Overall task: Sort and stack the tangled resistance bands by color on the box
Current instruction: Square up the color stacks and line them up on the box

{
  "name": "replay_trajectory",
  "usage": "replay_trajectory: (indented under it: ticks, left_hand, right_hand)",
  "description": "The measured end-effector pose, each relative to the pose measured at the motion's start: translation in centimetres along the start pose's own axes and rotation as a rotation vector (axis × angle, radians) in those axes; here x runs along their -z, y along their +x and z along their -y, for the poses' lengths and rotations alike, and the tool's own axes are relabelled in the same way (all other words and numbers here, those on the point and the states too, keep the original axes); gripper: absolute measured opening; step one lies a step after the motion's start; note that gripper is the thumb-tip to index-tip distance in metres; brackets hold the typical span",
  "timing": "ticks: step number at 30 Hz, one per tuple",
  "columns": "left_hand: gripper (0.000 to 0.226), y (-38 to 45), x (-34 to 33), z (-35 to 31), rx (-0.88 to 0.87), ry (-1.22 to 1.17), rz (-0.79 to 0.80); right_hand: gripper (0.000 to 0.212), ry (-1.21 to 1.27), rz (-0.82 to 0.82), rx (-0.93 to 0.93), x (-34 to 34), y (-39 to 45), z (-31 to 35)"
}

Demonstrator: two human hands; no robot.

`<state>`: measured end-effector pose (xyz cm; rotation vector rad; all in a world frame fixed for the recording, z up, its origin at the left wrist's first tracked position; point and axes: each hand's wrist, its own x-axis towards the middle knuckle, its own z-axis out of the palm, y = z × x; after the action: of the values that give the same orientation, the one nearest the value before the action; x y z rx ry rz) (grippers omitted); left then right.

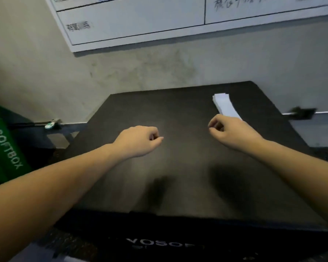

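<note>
Pale lavender resistance bands (226, 106) lie folded flat in a neat stack at the far right of the black box (178, 167), which carries white lettering on its near face. Both hands hover over the box top, left hand (138, 140) and right hand (233, 132) each loosely curled, gripping nothing.

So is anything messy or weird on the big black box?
Nothing looks spilled or broken. One neat stack of pale bands lies near the far right of the black box. The only odd thing: no tangled pile is in view, and both the left hand and right hand hold nothing.
</note>
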<state>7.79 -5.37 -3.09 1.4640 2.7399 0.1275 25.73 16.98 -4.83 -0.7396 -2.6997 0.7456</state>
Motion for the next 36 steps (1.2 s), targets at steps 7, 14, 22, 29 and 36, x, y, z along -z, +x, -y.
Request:
replay_trajectory:
  ticks: [7,14,22,29,36]
  left_hand:
    - [0.022,14.5,-3.2,-6.9,-0.069,-0.176,0.056]
    - [0.038,24.7,-6.1,-11.3,0.064,-0.540,0.087]
    - [0.059,34.7,-8.7,-13.6,0.087,-0.704,0.081]
    - [0.060,40.2,-10.4,-14.6,0.084,-0.596,0.133]
    - [0.018,41.5,-9.3,-15.1,0.127,-0.629,0.284]
  right_hand:
    - [0.033,-0.003,-0.012,-0.309,3.2,5.7,-10.4]
    - [0.082,0.040,0.085,-0.425,0.5,9.6,-15.4]
    - [0.069,0.012,0.065,-0.356,-0.9,9.1,-16.7]
    - [0.066,0.035,0.057,-0.339,-1.1,9.2,-17.3]
    - [0.068,0.067,0.051,-0.324,-1.3,9.4,-18.2]
